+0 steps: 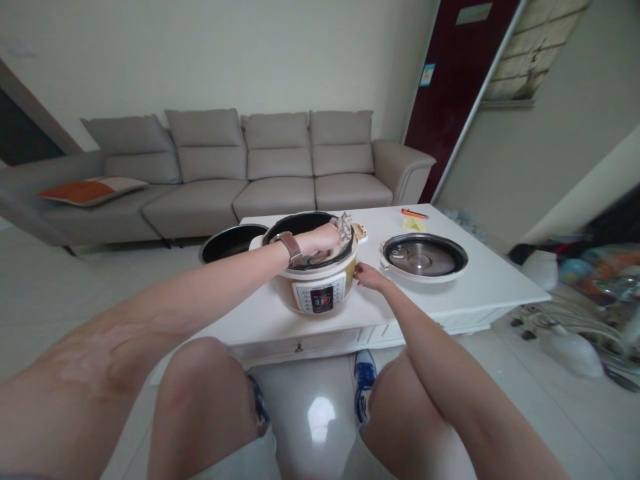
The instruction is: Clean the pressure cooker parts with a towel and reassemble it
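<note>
An open electric cooker (320,298) with a front control panel stands on the white table. My left hand (323,241), below a brown-strapped watch, reaches over its opening, fingers closed around a patterned cloth (345,230) at the inner right side. Against the cooker's outer right side is my right hand (369,276), its fingers bent together; whether they grip anything there is too small to tell. The detached round lid (421,259) lies inside up to the right. A dark inner pot (227,241) sits to the left of the cooker, partly hidden behind it.
Behind the white table (480,280) stands a grey sofa (280,160) with an orange cushion (93,191). An orange tool (414,213) and a yellow cloth or paper (415,224) lie near the table's back edge. Assorted items lie on the floor at the right.
</note>
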Demonstrator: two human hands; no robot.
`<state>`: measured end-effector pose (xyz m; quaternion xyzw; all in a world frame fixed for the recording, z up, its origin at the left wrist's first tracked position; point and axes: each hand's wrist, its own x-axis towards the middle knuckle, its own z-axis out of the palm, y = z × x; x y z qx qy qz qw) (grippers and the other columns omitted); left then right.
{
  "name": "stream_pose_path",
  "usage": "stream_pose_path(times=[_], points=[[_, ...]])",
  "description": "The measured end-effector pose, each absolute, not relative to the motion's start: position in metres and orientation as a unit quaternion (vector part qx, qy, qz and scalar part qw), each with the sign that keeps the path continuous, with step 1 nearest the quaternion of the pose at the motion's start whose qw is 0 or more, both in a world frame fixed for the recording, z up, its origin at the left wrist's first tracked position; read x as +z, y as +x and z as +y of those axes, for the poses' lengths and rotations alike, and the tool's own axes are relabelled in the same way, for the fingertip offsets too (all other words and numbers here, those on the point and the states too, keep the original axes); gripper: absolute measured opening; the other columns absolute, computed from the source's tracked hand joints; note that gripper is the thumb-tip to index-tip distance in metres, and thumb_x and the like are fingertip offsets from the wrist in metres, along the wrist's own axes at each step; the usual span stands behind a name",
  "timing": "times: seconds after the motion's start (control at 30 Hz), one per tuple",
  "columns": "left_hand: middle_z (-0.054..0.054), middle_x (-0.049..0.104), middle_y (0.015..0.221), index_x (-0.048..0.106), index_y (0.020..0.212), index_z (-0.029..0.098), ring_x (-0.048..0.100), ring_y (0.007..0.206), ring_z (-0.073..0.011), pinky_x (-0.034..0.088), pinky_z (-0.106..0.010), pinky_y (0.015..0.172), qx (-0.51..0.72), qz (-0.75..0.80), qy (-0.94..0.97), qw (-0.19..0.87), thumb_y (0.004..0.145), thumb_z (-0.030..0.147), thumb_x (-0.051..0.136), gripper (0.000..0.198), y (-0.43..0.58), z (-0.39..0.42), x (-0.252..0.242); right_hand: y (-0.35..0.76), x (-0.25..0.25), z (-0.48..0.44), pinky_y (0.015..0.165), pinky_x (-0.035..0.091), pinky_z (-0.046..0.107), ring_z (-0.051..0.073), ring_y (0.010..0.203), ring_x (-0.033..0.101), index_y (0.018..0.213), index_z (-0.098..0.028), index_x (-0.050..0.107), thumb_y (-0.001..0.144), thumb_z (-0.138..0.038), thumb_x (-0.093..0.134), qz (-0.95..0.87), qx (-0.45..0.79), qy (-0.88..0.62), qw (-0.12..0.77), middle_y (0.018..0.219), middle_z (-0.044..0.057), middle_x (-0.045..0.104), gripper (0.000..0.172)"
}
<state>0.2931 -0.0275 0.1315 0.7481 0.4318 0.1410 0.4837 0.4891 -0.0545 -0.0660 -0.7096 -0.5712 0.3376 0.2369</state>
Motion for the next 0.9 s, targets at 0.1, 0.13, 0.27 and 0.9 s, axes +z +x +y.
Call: stream_pose_path(times=[0.1, 0.13, 0.27, 0.9], points=[[-0.005, 0.076, 0.078, 0.073, 0.073, 0.016, 0.067, 0.077, -0.0199, 0.054, -0.028, 0.073, 0.076, 0.394, 0.766, 0.502, 0.066, 0.005, 0.072, 0.013, 0.27, -0.021, 0.138, 0.489, -0.066, -0.054, 0.069, 0.052, 0.023, 0.015, 0.076, 0.068, 0.107, -0.015, 0.061, 0.091, -0.019, 0.061, -0.571, 0.339, -0.71, 0.236, 0.096, 0.009, 0.074, 0.017], [-0.006, 0.078, 0.082, 0.075, 0.076, 0.016, 0.068, 0.079, -0.0206, 0.055, -0.028, 0.074, 0.038, 0.382, 0.77, 0.51, 0.064, 0.007, 0.074, 0.015, 0.262, -0.018, 0.141, 0.489, -0.065, -0.054, 0.069, 0.052, 0.023, 0.015, 0.077, 0.068, 0.106, -0.015, 0.061, 0.09, -0.018, 0.061, -0.571, 0.339, -0.709, 0.235, 0.096, 0.009, 0.074, 0.016], [-0.006, 0.08, 0.083, 0.078, 0.077, 0.019, 0.071, 0.081, -0.0228, 0.057, -0.028, 0.074, -0.074, 0.423, 0.744, 0.513, 0.059, 0.011, 0.076, 0.02, 0.23, -0.008, 0.162, 0.488, -0.065, -0.053, 0.068, 0.053, 0.023, 0.015, 0.077, 0.068, 0.106, -0.014, 0.06, 0.09, -0.016, 0.059, -0.572, 0.343, -0.708, 0.232, 0.1, 0.01, 0.074, 0.017], [0.001, 0.068, 0.056, 0.073, 0.058, 0.02, 0.062, 0.074, -0.0194, 0.048, -0.02, 0.075, -0.07, 0.436, 0.846, 0.3, 0.053, 0.001, 0.064, 0.022, 0.209, 0.002, 0.199, 0.488, -0.065, -0.06, 0.063, 0.05, 0.022, 0.012, 0.07, 0.067, 0.107, -0.013, 0.061, 0.091, -0.021, 0.061, -0.576, 0.361, -0.704, 0.204, 0.107, 0.013, 0.072, 0.018]])
